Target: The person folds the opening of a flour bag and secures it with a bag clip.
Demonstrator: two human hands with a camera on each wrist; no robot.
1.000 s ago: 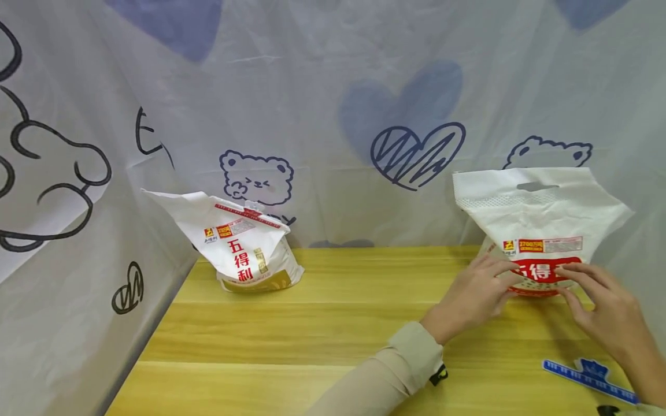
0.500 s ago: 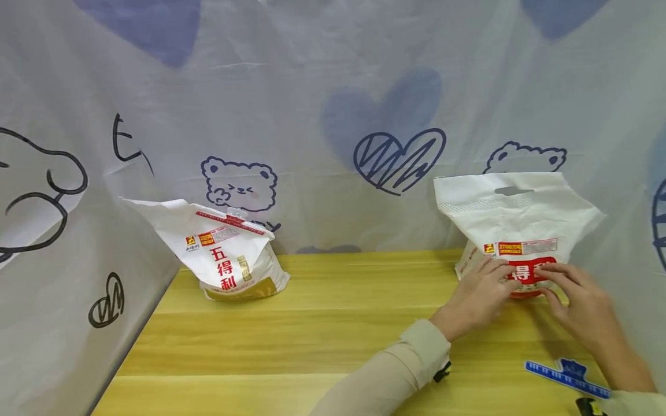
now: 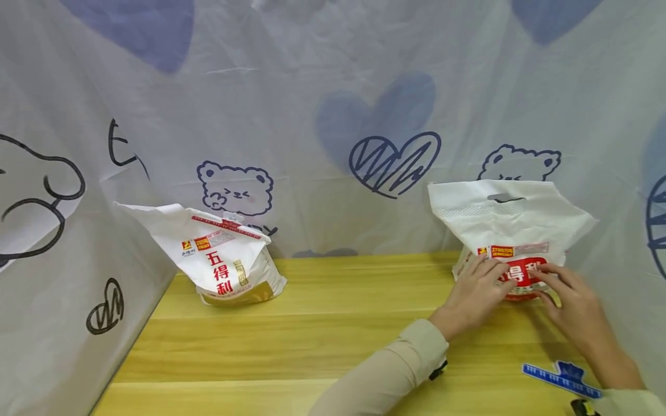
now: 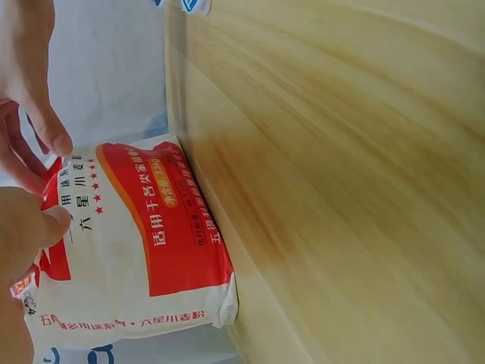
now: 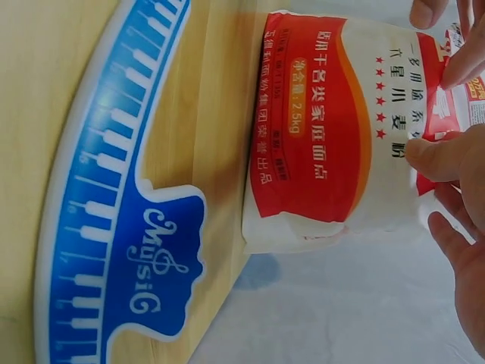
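Observation:
A white flour bag with a red label [image 3: 512, 222] stands at the right rear of the table, its top with the slotted handle fanned upright. My left hand [image 3: 470, 297] and right hand [image 3: 574, 303] meet at its front, fingers over the upper label. Both thumbs press just under the crease in the right wrist view, so each hand pinches the bag [image 5: 311, 129] there. The left fingertips are partly hidden in the left wrist view. Nearer me, below the right hand, lies a blue bag clip [image 3: 564, 378] with piano keys and "Music" printed on it.
Another white flour bag [image 3: 229, 271] stands at the left rear, with a red clip [image 3: 226, 227] across its slanted top. A printed curtain [image 3: 312, 115] closes off the back and sides of the wooden table [image 3: 291, 346].
The head view has shifted, so the scene slides left and slightly down. Both hands stay at the bag's front, while its top leans a little differently. Clip and left bag look unmoved.

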